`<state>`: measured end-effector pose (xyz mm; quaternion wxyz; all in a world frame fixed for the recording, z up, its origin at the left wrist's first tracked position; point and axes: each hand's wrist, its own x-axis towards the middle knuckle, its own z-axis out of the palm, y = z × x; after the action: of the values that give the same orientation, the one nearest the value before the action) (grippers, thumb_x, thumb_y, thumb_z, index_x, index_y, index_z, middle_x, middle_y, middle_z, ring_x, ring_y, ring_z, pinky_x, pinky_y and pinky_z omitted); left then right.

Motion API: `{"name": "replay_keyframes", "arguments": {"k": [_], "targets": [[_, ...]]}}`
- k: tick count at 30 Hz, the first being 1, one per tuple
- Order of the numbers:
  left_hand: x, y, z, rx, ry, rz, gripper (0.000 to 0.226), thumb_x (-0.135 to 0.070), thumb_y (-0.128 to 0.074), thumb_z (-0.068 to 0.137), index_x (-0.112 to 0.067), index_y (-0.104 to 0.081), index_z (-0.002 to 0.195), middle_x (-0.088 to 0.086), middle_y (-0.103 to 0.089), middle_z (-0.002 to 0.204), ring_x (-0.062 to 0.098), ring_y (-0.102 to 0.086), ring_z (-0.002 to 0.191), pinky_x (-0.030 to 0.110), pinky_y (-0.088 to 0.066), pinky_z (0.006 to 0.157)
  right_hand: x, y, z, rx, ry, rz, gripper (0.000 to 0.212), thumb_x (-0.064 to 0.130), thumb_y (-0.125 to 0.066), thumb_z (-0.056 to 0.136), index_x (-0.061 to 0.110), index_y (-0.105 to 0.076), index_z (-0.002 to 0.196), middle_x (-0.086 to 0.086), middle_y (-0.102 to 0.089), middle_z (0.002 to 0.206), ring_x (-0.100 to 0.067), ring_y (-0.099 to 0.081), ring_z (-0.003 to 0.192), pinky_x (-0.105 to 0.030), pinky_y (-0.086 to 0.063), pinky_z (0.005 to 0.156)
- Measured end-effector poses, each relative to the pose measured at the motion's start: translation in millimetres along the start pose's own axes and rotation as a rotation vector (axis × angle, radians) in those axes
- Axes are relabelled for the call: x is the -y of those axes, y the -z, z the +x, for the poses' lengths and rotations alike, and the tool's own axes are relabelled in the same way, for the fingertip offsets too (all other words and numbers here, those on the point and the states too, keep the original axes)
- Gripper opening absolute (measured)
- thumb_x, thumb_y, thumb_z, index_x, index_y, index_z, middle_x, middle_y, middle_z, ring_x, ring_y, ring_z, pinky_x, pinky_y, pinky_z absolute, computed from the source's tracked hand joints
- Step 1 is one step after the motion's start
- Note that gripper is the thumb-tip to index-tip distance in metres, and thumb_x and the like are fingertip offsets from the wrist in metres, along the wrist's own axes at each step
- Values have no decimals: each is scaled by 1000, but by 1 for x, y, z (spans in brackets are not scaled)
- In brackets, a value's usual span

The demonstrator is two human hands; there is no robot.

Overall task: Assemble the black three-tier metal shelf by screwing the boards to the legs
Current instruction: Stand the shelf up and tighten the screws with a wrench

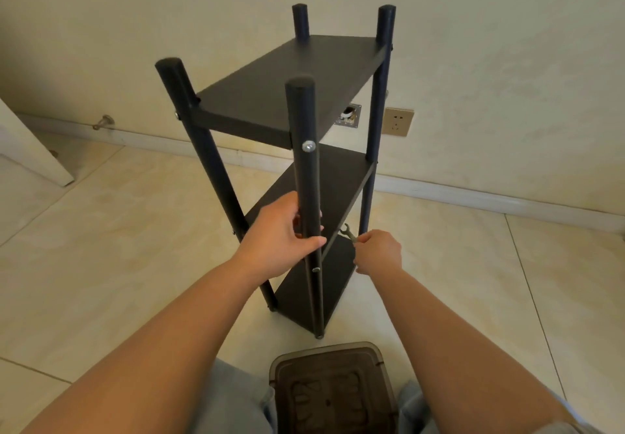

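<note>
Shelf (287,95) is basically looking done at this point. It's standing upright on the floor (118,230) near the wall (473,45), all three boards sitting between the four legs, and bolts are showing on the near leg (306,180) at the top board (304,75) and lower down. The person is gripping that near leg with the left hand (280,234), fingers wrapped round it about level with the middle board (338,176), probably steadying the whole thing. The right hand (378,252) is pinching a small wrench (348,232) just beside the middle board's edge, so my guess is they're going round snugging up the last bolts. Can't tell from here whether the far-side bolts are tight or even all in. A brown plastic stool (333,389) is sitting between the person's knees.
</note>
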<state>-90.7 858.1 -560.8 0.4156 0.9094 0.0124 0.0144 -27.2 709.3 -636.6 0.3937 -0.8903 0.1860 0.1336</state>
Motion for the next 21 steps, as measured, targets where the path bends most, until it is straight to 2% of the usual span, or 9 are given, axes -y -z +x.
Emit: {"name": "replay_keyframes", "arguments": {"k": [2, 4, 6, 9, 11, 14, 19, 21], "targets": [[-1, -5, -1, 39, -7, 14, 34, -24, -74, 79, -32, -50, 101, -16, -59, 93, 4, -59, 93, 22, -48, 84, -3, 10, 0, 24, -48, -74, 23, 10, -56, 91, 3, -62, 113, -11, -62, 100, -22, -63, 76, -26, -53, 59], [-2, -10, -3, 86, -24, 26, 34, -24, -74, 80, -31, -50, 103, -16, -60, 94, 3, -60, 93, 19, -47, 83, -5, 20, 2, 20, -61, -110, 23, 7, -56, 91, 2, -61, 112, -10, -60, 95, -18, -57, 66, -21, -43, 49], [-3, -13, -6, 134, -46, 40, 35, -24, -73, 80, -31, -50, 105, -16, -61, 96, 2, -61, 94, 15, -47, 80, -5, 27, 7, -8, -43, -75, 21, 7, -55, 91, 2, -62, 110, -10, -61, 94, -18, -57, 66, -21, -45, 52], [-4, -13, -9, 164, -58, 46, 36, -21, -72, 81, -32, -49, 106, -17, -61, 97, 1, -61, 93, 15, -46, 81, -3, 33, 7, -36, -25, 74, 17, 11, -54, 93, 7, -63, 106, -11, -63, 96, -24, -63, 82, -28, -53, 69], [-3, -8, -9, 162, -58, 28, 36, -18, -73, 81, -33, -50, 103, -18, -61, 94, -4, -60, 91, 15, -48, 81, -2, 35, 6, -33, 23, 106, 13, 13, -53, 94, 10, -64, 99, -9, -62, 92, -25, -63, 85, -31, -54, 74], [2, 4, -10, 156, -53, 6, 35, -14, -73, 80, -35, -51, 96, -19, -61, 92, -9, -59, 89, 11, -46, 77, -2, 36, 4, -44, 73, 154, 10, 16, -52, 95, 16, -62, 93, -6, -61, 92, -23, -62, 85, -29, -51, 69], [14, 21, -14, 135, -35, 36, 37, -11, -74, 79, -35, -52, 95, -18, -61, 93, 2, -61, 96, 18, -45, 84, -6, 45, 6, -72, 127, 140, 10, 22, -55, 94, 17, -64, 94, -3, -59, 90, -14, -51, 68, -22, -39, 52], [19, 27, -15, 107, -35, 68, 39, -11, -74, 79, -37, -50, 95, -18, -61, 93, 2, -60, 94, 16, -43, 81, -9, 51, 9, -138, 131, 146, 8, 20, -59, 91, 17, -66, 91, -6, -61, 91, -17, -53, 66, -23, -38, 52]]}}
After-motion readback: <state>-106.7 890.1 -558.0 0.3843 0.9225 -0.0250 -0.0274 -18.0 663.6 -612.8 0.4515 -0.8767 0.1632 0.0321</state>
